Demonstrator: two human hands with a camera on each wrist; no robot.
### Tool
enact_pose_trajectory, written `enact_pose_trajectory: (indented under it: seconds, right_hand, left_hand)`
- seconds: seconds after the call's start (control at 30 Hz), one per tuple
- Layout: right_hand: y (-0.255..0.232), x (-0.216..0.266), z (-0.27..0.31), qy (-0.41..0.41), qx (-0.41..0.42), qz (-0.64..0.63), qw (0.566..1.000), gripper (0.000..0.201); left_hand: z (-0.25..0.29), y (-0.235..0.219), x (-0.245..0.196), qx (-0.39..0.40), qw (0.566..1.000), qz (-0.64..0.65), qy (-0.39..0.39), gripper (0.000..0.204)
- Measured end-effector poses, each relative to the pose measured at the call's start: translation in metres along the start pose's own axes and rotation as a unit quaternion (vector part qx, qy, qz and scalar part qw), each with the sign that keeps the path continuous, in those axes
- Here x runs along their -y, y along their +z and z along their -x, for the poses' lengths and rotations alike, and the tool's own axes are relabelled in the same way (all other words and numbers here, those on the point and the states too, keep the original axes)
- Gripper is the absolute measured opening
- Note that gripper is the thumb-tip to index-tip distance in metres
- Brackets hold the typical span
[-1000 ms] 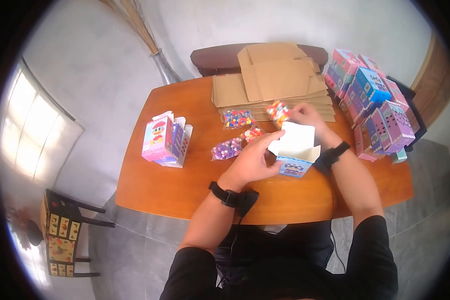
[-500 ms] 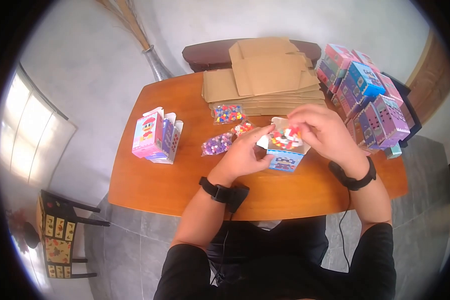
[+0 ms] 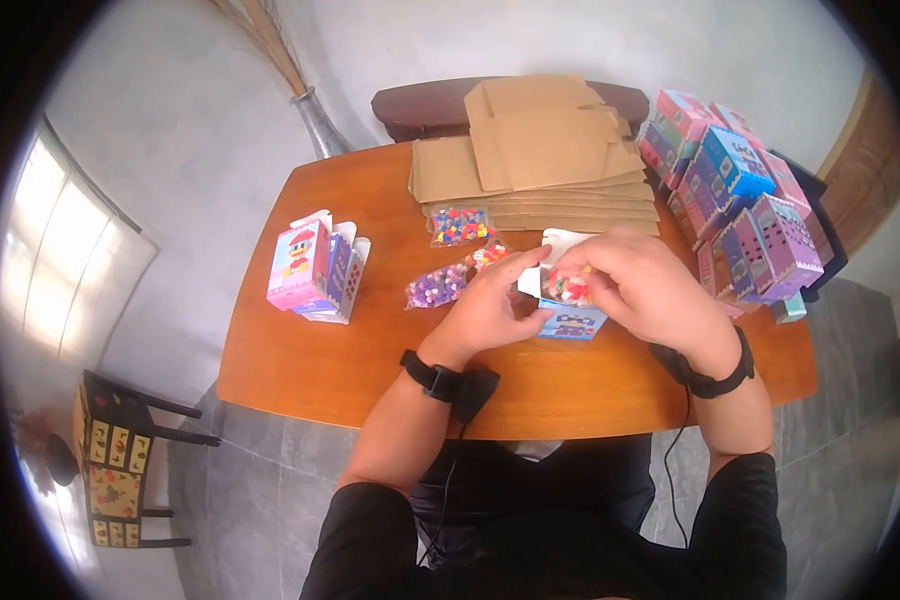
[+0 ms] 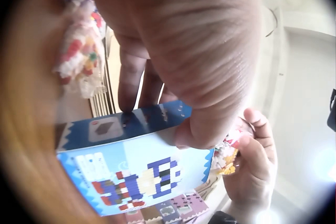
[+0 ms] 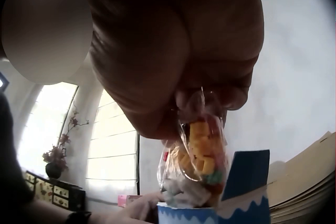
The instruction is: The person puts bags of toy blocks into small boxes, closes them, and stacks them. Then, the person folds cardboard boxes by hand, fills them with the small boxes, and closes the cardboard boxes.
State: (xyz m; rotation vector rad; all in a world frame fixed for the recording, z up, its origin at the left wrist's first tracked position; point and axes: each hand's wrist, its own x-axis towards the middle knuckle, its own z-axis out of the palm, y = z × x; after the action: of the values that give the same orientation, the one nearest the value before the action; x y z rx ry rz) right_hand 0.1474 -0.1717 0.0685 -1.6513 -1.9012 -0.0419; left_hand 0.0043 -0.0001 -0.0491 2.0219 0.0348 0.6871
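Observation:
My left hand (image 3: 492,312) grips a small blue cardboard box (image 3: 574,324) that stands on the table with its top flaps up. In the left wrist view the thumb presses the box's printed front (image 4: 142,176), and the fingers lie along its side. My right hand (image 3: 642,288) pinches the top of a clear plastic bag (image 5: 194,163) of small coloured toy bricks, mostly yellow, white and red. The bag's lower end is at the box's mouth, partly inside it. Three more brick bags lie left of the box, among them a purple one (image 3: 436,287).
Opened pink and purple boxes (image 3: 302,262) stand at the table's left. Flat brown cartons (image 3: 535,150) are stacked at the back. Several printed boxes (image 3: 735,165) are piled on the right. The wooden table (image 3: 370,370) has a rounded near edge.
My right hand has brought the brick bag from behind the box to above its opening, then lowered it into the mouth. The left hand has kept hold of the box.

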Motion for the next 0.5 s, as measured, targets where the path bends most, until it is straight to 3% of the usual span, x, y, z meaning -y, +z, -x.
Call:
enact_pose_trajectory:
  seconds: [0.1, 0.17, 0.2, 0.27, 0.3, 0.37, 0.4, 0.47, 0.5]
  right_hand:
    - [0.002, -0.005, -0.004, 0.017, 0.009, -0.057, 0.998, 0.026]
    - [0.003, -0.011, -0.007, 0.091, 0.09, -0.078, 0.989, 0.032]
    - [0.007, -0.013, -0.005, 0.093, 0.09, -0.079, 0.988, 0.032]
    - [0.019, -0.019, -0.003, -0.017, -0.014, 0.044, 0.999, 0.035]
    - [0.018, -0.021, 0.001, -0.019, -0.014, 0.045, 0.999, 0.035]
    - [0.011, -0.033, 0.015, 0.126, -0.039, -0.141, 0.981, 0.04]
    - [0.011, -0.04, 0.022, 0.123, -0.034, -0.142, 0.982, 0.04]
    - [0.013, -0.059, 0.04, 0.231, -0.092, -0.271, 0.93, 0.045]
    - [0.014, -0.068, 0.049, 0.277, -0.054, -0.33, 0.901, 0.047]
  left_hand:
    - [0.0, -0.001, 0.005, 0.027, 0.999, -0.028, 0.003, 0.073]
    - [0.0, 0.001, 0.005, 0.009, 0.998, -0.011, 0.06, 0.072]
    - [0.001, 0.002, 0.007, 0.01, 0.998, -0.011, 0.06, 0.072]
    - [0.001, 0.002, 0.009, 0.003, 0.998, -0.025, 0.05, 0.078]
    - [0.002, 0.003, 0.009, 0.002, 0.998, -0.026, 0.051, 0.078]
    - [0.002, 0.003, 0.0, 0.011, 0.994, 0.108, -0.035, 0.085]
    - [0.003, 0.002, -0.002, 0.005, 0.994, 0.108, -0.036, 0.085]
    - [0.004, 0.003, -0.003, 0.015, 0.985, 0.169, -0.015, 0.08]
    - [0.004, 0.002, -0.002, 0.014, 0.985, 0.169, -0.015, 0.08]
